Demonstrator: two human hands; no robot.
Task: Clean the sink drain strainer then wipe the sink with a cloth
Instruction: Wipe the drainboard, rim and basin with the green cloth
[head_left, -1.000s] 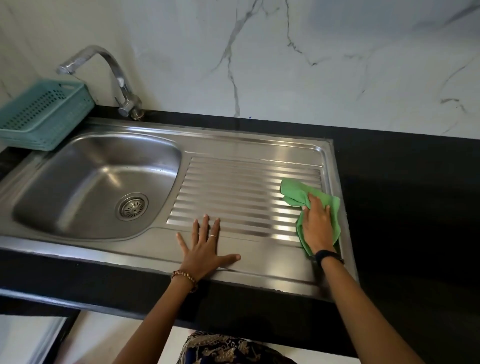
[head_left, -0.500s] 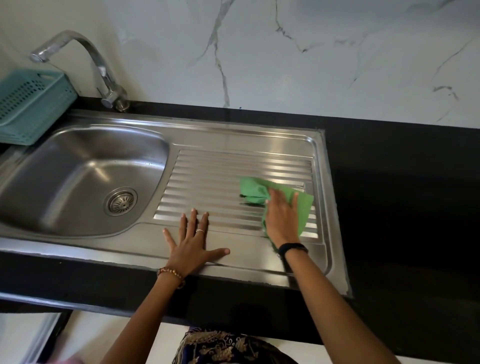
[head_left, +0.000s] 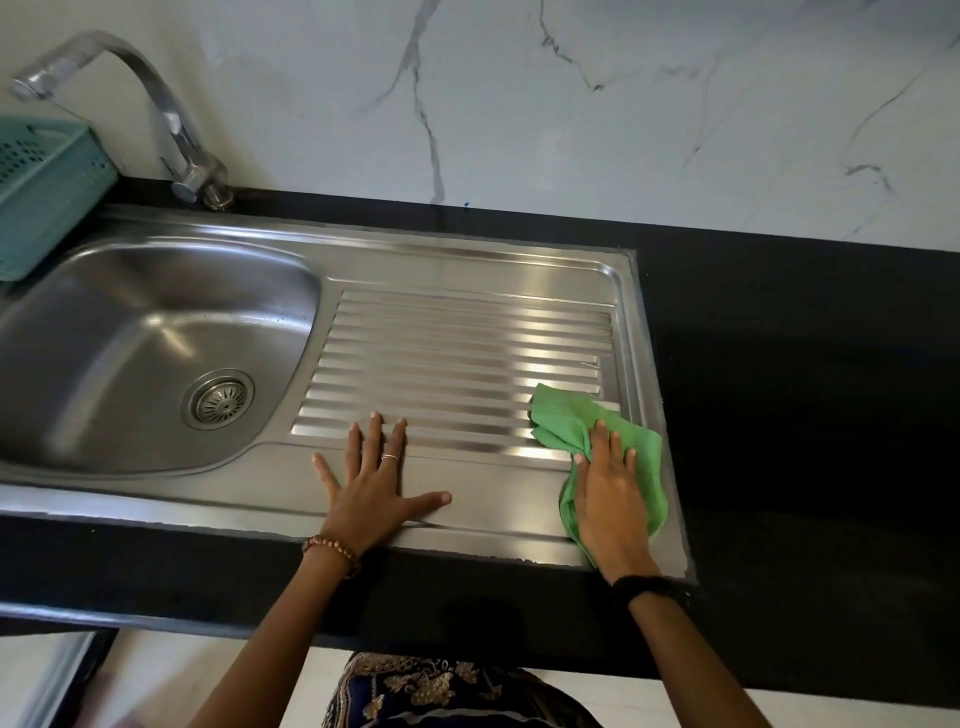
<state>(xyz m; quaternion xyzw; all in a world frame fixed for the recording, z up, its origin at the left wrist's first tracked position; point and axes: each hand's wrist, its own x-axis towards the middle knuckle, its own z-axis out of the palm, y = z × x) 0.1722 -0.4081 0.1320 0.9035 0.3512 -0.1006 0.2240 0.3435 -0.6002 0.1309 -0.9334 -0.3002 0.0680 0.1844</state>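
Black bench (head_left: 779, 364) carries one steel sink (head_left: 467, 270). Nearest, the left hand (head_left: 371, 488) lies flat, fingers spread, on the drainboard's front edge. The right hand (head_left: 610, 499) presses one crumpled green cloth (head_left: 563, 415) flat against the drainboard's right corner, fingers extended. Farther left, one round drain strainer (head_left: 222, 399) sits in the basin; behind, one tap (head_left: 171, 119) and one teal basket (head_left: 47, 197).

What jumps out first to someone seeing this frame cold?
The green cloth stands out, pressed flat under the right hand at the near right corner of the ribbed steel drainboard. The left hand lies splayed on the sink's front rim. The drain strainer sits in the basin at left.
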